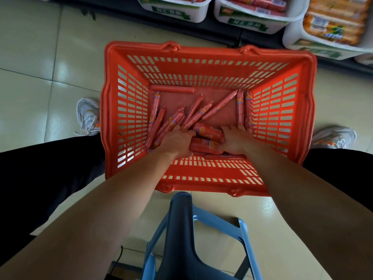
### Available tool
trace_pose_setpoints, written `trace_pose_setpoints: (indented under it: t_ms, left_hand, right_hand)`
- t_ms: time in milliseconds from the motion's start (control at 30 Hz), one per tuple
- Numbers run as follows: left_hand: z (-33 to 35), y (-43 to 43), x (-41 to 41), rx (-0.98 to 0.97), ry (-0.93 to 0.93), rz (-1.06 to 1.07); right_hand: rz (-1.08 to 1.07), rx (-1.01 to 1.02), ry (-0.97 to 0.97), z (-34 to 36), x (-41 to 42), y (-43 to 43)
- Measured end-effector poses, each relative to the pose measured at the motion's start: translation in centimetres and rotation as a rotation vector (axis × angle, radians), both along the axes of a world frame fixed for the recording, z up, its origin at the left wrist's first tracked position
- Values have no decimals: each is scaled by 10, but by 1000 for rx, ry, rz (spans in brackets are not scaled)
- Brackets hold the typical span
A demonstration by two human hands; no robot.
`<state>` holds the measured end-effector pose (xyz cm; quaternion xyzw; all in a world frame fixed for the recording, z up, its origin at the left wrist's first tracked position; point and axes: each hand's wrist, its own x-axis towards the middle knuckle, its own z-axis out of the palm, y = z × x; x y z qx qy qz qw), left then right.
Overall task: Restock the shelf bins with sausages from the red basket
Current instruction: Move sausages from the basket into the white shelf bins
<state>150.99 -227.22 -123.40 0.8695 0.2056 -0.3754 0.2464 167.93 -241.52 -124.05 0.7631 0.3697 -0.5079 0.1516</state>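
A red slotted plastic basket [141, 49] stands on the tiled floor just near of the shelf, probably to keep reaches short. The left hand [177, 138] lies with fingers spread flat over thin red-wrapped sausages [193, 110], apparently raking them together. Thick red-wrapped sausages [207, 132] lie between the hands (against the near wall). The right hand [235, 141] cups their right end; whether it grips them cannot be told. White plastic shelf bins [222, 16], far right, look well stocked.

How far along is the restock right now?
Done: the white shelf bins already look stocked. In hand: left hand and right hand rest on sausages in the red basket, nothing lifted. Left: roughly a dozen remain there.
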Motion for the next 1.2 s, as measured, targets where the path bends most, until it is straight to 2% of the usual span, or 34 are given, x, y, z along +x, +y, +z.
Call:
trace_pose_setpoints:
  t_ms: [200,367,533,967,1200]
  left_hand:
    - [-9,-8,4,69,87,-189]
    - [-3,0,10,27,93,-115]
    - [26,20,4,-59,89,119]
    - [196,92,-7,120,-133,305]
    - [255,125,3,157,-320,474]
  right_hand:
    - [-25,10,-47,2,3,2]
    - [-273,76,100,6,3,-9]
    - [-307,161,40,30,11,-3]
    - [-322,496,-30,200,44,35]
    - [-357,712,-175,273,65,71]
